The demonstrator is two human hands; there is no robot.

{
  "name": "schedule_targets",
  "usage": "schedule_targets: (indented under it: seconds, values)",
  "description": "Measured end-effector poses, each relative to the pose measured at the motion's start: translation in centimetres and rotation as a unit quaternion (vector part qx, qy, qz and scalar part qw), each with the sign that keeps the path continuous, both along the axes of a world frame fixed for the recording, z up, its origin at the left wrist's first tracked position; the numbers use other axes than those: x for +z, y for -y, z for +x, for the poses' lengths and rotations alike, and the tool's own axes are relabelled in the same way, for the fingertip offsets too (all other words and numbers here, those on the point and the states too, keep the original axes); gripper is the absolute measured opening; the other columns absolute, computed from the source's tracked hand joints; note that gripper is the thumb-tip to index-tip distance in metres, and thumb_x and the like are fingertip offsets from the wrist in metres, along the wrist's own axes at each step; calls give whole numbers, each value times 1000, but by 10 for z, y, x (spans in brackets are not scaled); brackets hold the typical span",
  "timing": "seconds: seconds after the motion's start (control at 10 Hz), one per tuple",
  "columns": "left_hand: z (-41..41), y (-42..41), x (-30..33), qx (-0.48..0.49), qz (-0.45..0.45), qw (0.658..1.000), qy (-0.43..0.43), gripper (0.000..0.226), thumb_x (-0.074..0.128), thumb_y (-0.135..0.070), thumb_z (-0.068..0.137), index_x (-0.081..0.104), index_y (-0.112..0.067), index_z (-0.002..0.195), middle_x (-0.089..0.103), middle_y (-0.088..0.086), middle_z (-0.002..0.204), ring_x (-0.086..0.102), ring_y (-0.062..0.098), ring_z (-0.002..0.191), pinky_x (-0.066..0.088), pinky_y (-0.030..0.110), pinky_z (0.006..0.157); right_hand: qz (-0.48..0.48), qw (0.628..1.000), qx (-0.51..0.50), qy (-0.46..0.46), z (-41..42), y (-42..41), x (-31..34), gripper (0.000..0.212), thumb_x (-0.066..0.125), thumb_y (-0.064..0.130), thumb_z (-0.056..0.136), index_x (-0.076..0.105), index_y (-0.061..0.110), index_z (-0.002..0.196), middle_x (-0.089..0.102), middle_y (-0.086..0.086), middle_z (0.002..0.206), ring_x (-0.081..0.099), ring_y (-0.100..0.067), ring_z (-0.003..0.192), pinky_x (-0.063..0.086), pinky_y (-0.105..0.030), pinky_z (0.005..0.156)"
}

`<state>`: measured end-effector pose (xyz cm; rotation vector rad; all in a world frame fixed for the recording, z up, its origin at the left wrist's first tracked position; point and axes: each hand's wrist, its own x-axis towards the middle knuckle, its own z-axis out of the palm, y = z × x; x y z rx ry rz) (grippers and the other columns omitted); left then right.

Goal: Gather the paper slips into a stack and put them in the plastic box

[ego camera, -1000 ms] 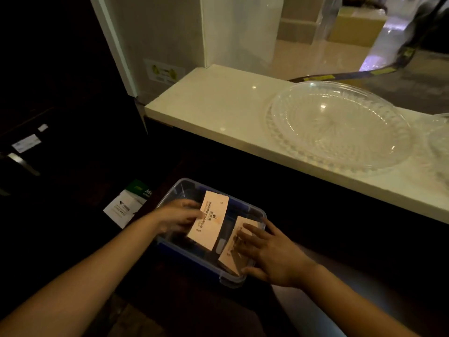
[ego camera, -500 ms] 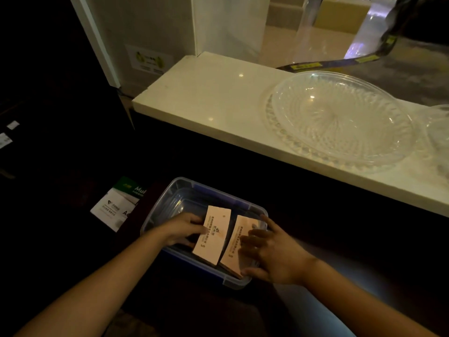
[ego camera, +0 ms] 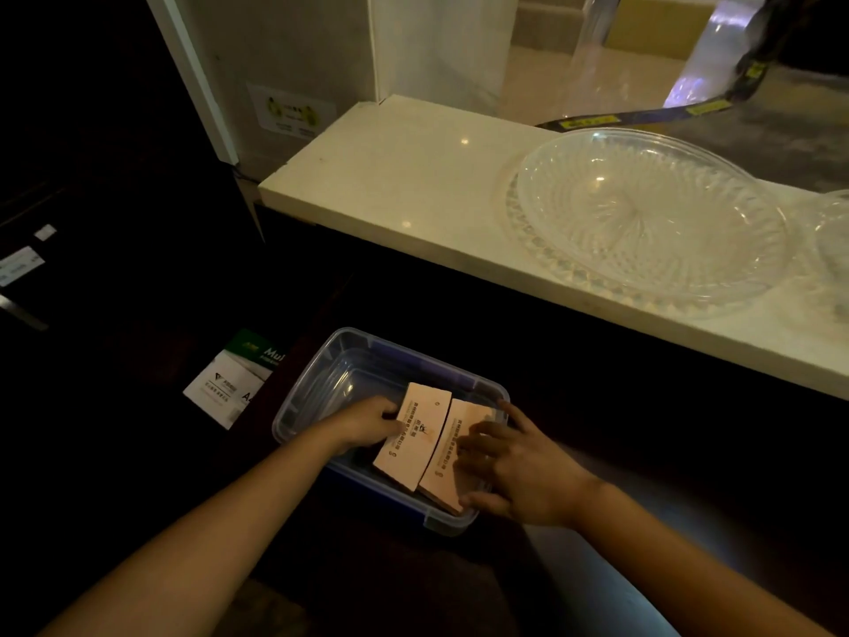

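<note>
A clear plastic box (ego camera: 340,360) with a blue base sits low in front of me, below a counter. Two stacks of pale orange paper slips lie side by side in its right half. My left hand (ego camera: 367,422) grips the left stack of slips (ego camera: 416,434) at its left edge, inside the box. My right hand (ego camera: 514,471) lies flat on the right stack of slips (ego camera: 452,452), fingers spread, thumb at the stack's near end. The left half of the box holds nothing.
A pale stone counter (ego camera: 413,177) runs above the box, carrying a large cut-glass dish (ego camera: 643,218) and a second glass piece (ego camera: 834,236) at the far right. A white and green paper pack (ego camera: 234,379) lies left of the box. The surroundings are dark.
My left hand has lowered its stack from a tilted, raised position down into the box beside the right stack. My right hand has stayed on its stack.
</note>
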<state>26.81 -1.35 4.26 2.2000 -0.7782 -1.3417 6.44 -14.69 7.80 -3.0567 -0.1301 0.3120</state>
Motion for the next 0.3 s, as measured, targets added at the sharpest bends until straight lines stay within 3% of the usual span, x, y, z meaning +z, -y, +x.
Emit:
schedule_targets:
  seconds: [0.1, 0.2, 0.3]
  values:
    - [0, -4, 4, 14, -10, 1000, -2, 32, 55, -20, 87, 54, -19, 119, 61, 8, 123, 55, 13, 95, 44, 20, 64, 7, 1000, 1, -9, -3, -1, 2, 61, 16, 63, 87, 45, 29, 128, 46, -1, 140, 27, -21, 136, -18, -46, 107]
    - [5, -10, 17, 23, -39, 998, 51, 49, 61, -20, 84, 45, -15, 130, 58, 8, 124, 56, 17, 105, 47, 24, 78, 28, 1000, -10, 4, -2, 3, 11, 63, 16, 63, 87, 40, 27, 133, 45, -1, 141, 27, -18, 136, -11, -44, 109]
    - [11, -18, 43, 31, -89, 993, 70, 49, 60, -19, 86, 45, -10, 131, 61, 8, 115, 60, 16, 101, 44, 9, 69, 60, 996, -53, 41, 11, 7, 29, 59, 23, 61, 88, 45, 26, 130, 51, 0, 136, 34, -17, 132, 3, -40, 112]
